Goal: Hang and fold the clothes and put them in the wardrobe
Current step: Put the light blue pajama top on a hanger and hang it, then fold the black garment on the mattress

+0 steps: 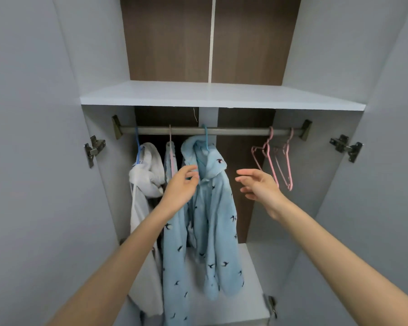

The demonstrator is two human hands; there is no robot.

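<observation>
Nearest the lens, the left forearm (118, 262) and the right forearm (339, 250) are stretched up and forward into the open wardrobe (316, 161). The left hand (181, 184) is held at the collar of the blue bird-print shirt (212, 220), with its fingers (193, 176) curled against the cloth. Whether any fabric is actually pinched cannot be told. The right hand (257, 184) is held clear of the shirt, just to its right, with fingers spread and relaxed and nothing in them.

The shirt is hung on a teal hanger (206, 140) hooked over the rail (233, 131), near the rail's middle. Its long axis runs straight down, with the collar at the top and the sleeves and hem low, toward the bottom board (245, 290).

On the same rail, just left of the shirt, a second pale blue garment (169, 161) is carried on a pink hanger (170, 137). At the far left a white garment (146, 175) is bunched on a blue hanger (137, 144). Two empty pink hangers (267, 158) are hooked side by side near the rail's right end. A white shelf (222, 95) is fixed above the rail.
</observation>
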